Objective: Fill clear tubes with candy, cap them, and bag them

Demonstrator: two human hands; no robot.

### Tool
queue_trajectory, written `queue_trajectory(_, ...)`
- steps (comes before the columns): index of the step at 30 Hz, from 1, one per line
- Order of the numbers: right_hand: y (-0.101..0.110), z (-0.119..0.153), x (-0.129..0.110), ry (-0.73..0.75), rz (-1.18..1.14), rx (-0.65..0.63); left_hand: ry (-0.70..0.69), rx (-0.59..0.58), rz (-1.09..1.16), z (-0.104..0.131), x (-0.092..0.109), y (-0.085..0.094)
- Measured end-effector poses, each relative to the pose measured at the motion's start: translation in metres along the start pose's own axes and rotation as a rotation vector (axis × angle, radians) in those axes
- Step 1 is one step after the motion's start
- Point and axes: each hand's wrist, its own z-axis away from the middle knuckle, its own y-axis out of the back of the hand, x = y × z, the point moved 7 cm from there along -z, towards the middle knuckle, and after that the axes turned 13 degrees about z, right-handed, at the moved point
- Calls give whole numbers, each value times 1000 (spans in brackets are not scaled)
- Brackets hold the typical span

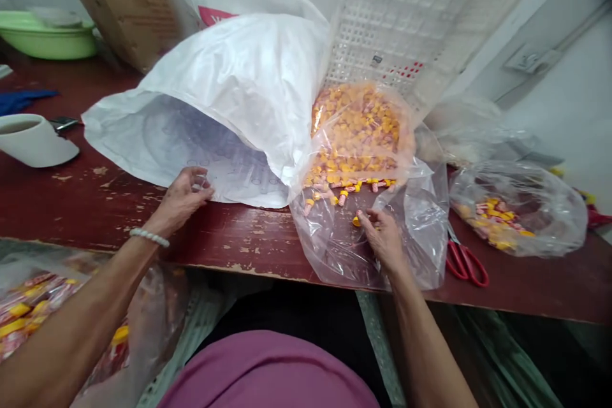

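Note:
My left hand (186,194), a bead bracelet (149,237) on its wrist, is at the mouth of a large white bag (239,70). Its fingers are closed on a small clear plastic tube (199,180). More clear tubes (251,172) lie inside the bag, only faintly visible. Over a clear plastic bag (329,255), my right hand (384,236) pinches a small yellow-capped piece (356,220) between thumb and fingers. Many similar yellow and pink pieces (358,124) are heaped in that bag, some spilling toward its opening.
Red-handled scissors (466,261) and another clear bag (549,204) of pieces lie at right. A white plastic basket (382,19) stands behind the heap. At left are a white cup (36,143), a green basin (52,38) and a cardboard box (124,6). Below the table's edge sits a bag of filled tubes (148,325).

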Motion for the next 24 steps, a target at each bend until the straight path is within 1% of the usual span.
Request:
queue_trajectory(2,-3,-3,-6,3,83,-45,79,-62,356,18,3,-12)
queue_trajectory(3,-6,-4,-9,6,113,-66,114,-102,456,30,6,-21)
queue_trajectory(5,-12,-7,-16,28,148,-98,170,-186,552,54,13,-41)
queue_trajectory(7,-16,-6,-24,65,154,-113,197,-264,564,78,20,-62)
queue_trajectory(9,-17,0,-34,109,131,-127,213,-347,528,98,24,-81)
queue_trajectory(11,-12,13,-49,155,79,-139,210,-411,474,114,29,-97)
queue_trajectory(13,0,34,-74,250,-59,-146,175,-450,409,124,35,-109)
queue_trajectory(15,14,61,-108,409,-252,-193,108,-478,347,130,43,-117)
queue_trajectory(16,18,76,-126,500,-315,-259,69,-495,322,133,47,-120)
queue_trajectory(18,24,101,-155,628,-353,-366,3,-539,297,138,54,-124)
queue_trajectory(19,25,109,-164,669,-344,-397,-18,-564,294,140,56,-126)
queue_trajectory(21,28,116,-173,712,-320,-411,-33,-599,307,143,57,-125)
queue_trajectory(24,33,110,-171,697,-310,-355,22,-611,321,146,53,-120)
